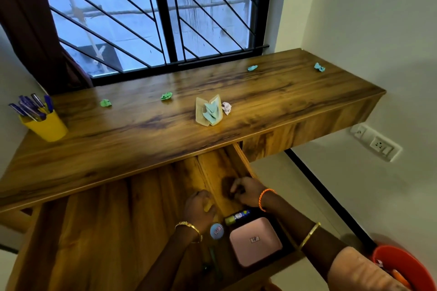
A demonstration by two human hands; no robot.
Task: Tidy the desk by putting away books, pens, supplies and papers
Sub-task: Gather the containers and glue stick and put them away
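From the head view, both hands reach into the open drawer (pixel 217 168) under the wooden counter (pixel 142 130). The left hand (pixel 199 208) curls around a small yellow object (pixel 209 207). The right hand (pixel 246 192) is curled; whether it holds anything I cannot tell. A pink case (pixel 255 242), round blue tin (pixel 216 231) and glue stick (pixel 237 217) lie in the drawer. Crumpled papers (pixel 166 96) dot the counter beside an open pouch (pixel 209 112) and a yellow pen cup (pixel 47 125).
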